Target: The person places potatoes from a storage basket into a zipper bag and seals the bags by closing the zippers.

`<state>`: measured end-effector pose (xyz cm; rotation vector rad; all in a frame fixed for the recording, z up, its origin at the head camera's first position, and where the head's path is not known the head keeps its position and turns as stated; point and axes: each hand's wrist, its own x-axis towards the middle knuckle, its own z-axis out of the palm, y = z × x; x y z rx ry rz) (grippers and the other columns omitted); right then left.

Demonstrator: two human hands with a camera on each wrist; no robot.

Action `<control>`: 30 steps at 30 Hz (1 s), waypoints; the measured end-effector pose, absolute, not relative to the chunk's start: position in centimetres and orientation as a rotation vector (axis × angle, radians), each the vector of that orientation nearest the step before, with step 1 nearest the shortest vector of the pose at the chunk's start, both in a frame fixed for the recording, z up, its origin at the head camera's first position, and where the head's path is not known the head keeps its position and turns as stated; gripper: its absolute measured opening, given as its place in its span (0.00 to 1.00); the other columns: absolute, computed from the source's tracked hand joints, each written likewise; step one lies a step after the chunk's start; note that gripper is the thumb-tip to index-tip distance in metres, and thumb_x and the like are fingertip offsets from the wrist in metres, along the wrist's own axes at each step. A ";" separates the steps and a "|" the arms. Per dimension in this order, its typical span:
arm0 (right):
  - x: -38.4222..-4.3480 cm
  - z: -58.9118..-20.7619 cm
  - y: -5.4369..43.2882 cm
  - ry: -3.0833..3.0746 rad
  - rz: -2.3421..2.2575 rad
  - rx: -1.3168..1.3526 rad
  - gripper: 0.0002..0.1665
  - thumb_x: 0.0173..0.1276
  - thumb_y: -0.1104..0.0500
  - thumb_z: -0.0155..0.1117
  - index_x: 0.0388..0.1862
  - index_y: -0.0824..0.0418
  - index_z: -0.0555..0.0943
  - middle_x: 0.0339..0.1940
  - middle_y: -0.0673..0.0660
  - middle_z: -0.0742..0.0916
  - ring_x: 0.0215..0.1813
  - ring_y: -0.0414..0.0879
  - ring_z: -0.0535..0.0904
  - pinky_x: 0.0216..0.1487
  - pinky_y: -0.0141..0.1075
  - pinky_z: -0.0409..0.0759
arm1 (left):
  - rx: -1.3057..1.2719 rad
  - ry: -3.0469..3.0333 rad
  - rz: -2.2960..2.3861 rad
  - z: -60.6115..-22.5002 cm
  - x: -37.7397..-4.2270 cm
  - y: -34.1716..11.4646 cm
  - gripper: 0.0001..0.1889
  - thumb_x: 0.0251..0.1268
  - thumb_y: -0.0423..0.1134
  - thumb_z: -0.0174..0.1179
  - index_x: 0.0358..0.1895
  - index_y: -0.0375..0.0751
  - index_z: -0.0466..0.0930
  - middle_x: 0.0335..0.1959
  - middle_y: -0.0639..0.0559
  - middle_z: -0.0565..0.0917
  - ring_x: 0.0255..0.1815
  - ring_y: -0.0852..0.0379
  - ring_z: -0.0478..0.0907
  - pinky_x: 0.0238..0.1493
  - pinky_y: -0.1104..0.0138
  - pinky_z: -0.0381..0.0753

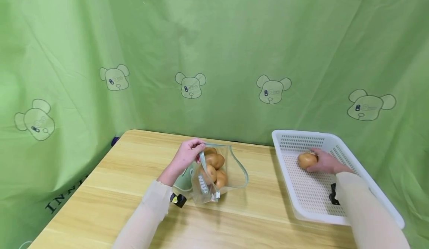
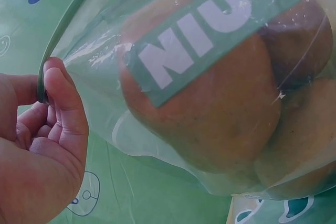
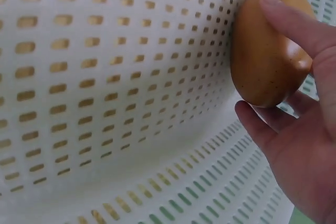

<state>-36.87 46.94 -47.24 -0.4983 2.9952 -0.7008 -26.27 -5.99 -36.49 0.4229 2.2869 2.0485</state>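
Observation:
My left hand (image 1: 189, 153) pinches the green-edged rim of a clear zip bag (image 1: 236, 172) between thumb and fingers, and the bag's mouth gapes toward the right. Several brown potatoes (image 1: 215, 161) are inside it; in the left wrist view a green "NIU+" label (image 2: 194, 40) lies across them. Over in the white basket (image 1: 291, 189), my right hand (image 1: 326, 162) grips a single smooth potato (image 3: 270, 51). Its thumb lies on top of the potato, and the other fingers curl round the far side and underneath, partly hidden.
The basket, with slotted walls and floor, stands at the right of the wooden table (image 1: 261, 211). A green printed item (image 1: 183, 182) lies beside the bag, partly behind it. Behind the table hangs a green curtain (image 1: 228, 111) with bear faces.

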 end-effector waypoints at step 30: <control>-33.3 -41.4 42.9 2.986 -0.585 -0.729 0.48 0.37 0.58 0.81 0.56 0.74 0.69 0.44 0.66 0.81 0.43 0.57 0.78 0.45 0.54 0.76 | 0.445 2.252 2.048 -36.8 -25.8 -5.7 0.12 0.71 0.29 0.49 0.48 0.21 0.74 0.24 0.50 0.74 0.19 0.59 0.70 0.21 0.72 0.76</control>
